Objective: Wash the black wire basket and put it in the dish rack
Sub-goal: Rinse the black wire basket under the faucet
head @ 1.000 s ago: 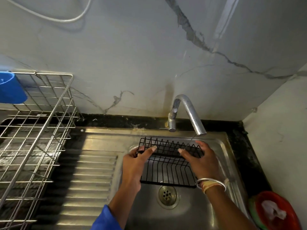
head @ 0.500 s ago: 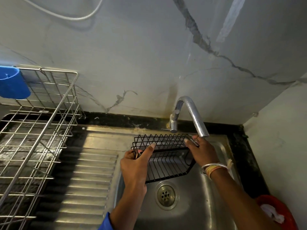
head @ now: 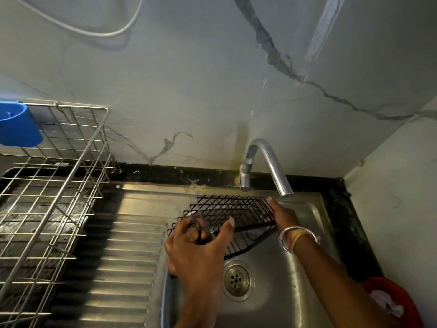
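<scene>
Over the sink (head: 286,294), both hands (head: 196,252) (head: 283,216) grip the black wire basket (head: 236,207).

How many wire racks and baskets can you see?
2. The black wire basket is over the steel sink, held by the left hand and right hand. The silver wire dish rack stands left of it.

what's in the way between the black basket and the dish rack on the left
Nothing visible. The left hand and right hand hold the black wire basket over the sink; only the ribbed drainboard lies between it and the dish rack. A blue cup hangs at the rack's far corner.
</scene>
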A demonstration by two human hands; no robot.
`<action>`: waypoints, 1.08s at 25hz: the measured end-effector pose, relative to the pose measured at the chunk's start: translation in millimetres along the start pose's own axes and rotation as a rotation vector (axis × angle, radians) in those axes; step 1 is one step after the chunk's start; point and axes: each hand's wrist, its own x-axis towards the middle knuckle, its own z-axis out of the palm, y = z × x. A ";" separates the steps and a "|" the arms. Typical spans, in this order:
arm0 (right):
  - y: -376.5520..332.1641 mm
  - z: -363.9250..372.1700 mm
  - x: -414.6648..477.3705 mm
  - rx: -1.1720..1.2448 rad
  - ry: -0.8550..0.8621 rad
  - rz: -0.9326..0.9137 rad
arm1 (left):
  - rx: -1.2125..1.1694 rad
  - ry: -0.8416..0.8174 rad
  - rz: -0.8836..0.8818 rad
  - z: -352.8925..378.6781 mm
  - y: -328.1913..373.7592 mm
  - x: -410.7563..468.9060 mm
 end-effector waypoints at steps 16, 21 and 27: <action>-23.2 -30.4 -16.7 -0.433 -0.097 -0.677 | -0.579 -0.295 -0.956 -41.3 -107.9 38.9; -23.5 -14.0 -33.1 -0.444 -0.192 -0.817 | -0.111 -0.386 -0.841 -23.4 -136.2 19.3; -20.9 -12.7 -39.5 -0.485 -0.212 -0.871 | 0.446 -0.548 0.554 17.6 -50.2 35.2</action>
